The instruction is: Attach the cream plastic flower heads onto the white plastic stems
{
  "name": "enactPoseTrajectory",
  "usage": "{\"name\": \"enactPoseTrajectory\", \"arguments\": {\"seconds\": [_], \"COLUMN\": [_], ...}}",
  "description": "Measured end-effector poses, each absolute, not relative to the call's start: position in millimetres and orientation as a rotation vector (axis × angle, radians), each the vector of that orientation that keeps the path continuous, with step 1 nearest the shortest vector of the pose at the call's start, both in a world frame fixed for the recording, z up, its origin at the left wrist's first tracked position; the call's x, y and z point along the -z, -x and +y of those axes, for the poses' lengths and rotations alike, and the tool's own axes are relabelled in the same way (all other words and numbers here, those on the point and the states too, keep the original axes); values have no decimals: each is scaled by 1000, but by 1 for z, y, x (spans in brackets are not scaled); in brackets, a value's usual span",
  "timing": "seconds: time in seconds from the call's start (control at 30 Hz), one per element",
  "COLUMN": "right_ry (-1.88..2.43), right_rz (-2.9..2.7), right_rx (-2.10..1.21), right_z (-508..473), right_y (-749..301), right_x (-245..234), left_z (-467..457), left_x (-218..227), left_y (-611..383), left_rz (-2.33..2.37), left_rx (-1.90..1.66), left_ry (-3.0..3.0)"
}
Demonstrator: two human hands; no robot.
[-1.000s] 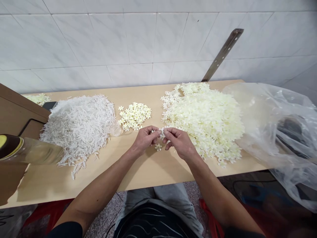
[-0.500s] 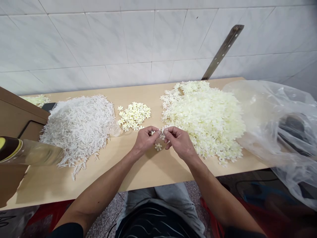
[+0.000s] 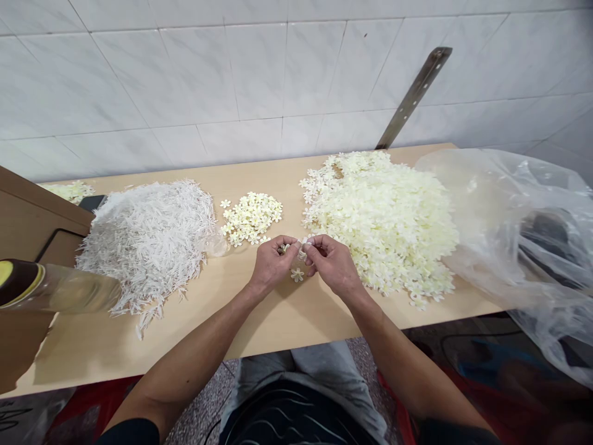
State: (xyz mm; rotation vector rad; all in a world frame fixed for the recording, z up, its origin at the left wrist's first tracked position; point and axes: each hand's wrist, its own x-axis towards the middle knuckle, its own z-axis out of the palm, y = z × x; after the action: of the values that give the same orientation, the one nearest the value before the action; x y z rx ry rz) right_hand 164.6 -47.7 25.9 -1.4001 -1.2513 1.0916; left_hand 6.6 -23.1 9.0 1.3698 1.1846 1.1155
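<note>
My left hand [image 3: 274, 262] and my right hand [image 3: 334, 262] meet fingertip to fingertip over the table, both pinched closed. Between them is a small white artificial flower [image 3: 303, 248], partly covered by the fingers. Another white blossom peeks out inside my left fingers. Just below the hands a loose flower [image 3: 297, 274] lies on the table [image 3: 273, 318]. Beyond my left hand sits a small heap of yellow-centred flowers [image 3: 252, 216]. A large mound of pale cream flowers [image 3: 384, 216] spreads beside and beyond my right hand.
On the left is a heap of thin white plastic stems [image 3: 151, 232], with a clear bottle [image 3: 69, 289] and a cardboard box [image 3: 37, 216] beside it. A clear plastic bag [image 3: 491, 191] covers the right end. A metal strip [image 3: 414, 96] leans on the tiled wall [image 3: 259, 68].
My hands stay pinched together over the same spot, with only slight finger movement. The whole view has shifted very slightly; the heaps look the same.
</note>
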Motion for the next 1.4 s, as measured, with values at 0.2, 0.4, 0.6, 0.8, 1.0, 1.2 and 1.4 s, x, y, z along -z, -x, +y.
{"name": "enactPoseTrajectory", "arguments": {"seconds": [0.2, 0.4, 0.6, 0.8, 1.0, 1.2, 1.4], "right_ry": [1471, 1500, 1426, 1313, 1259, 1339, 1410], "right_rz": [-1291, -1304, -1271, -1171, -1150, -1268, -1334], "right_rx": [-937, -853, -930, -1150, -1261, -1127, -1037], "right_z": [-45, -44, -43, -39, -37, -39, -43], "right_y": [-164, -159, -156, -159, -162, -164, -160], "right_x": [-26, -26, -29, -27, -22, -21, -28], "left_z": [-23, -21, -21, -20, -19, -19, -20], "left_x": [-10, -10, -16, -16, -16, -16, -15], "left_y": [-7, -6, -5, -4, -2, -2, -4], "left_rz": [1164, 1113, 1036, 1040, 1011, 1027, 1066], "left_rx": [-1112, -1122, -1073, -1082, -1051, -1038, -1066], "left_ry": [-1333, -1276, -1133, -1141, -1079, -1053, -1115]}}
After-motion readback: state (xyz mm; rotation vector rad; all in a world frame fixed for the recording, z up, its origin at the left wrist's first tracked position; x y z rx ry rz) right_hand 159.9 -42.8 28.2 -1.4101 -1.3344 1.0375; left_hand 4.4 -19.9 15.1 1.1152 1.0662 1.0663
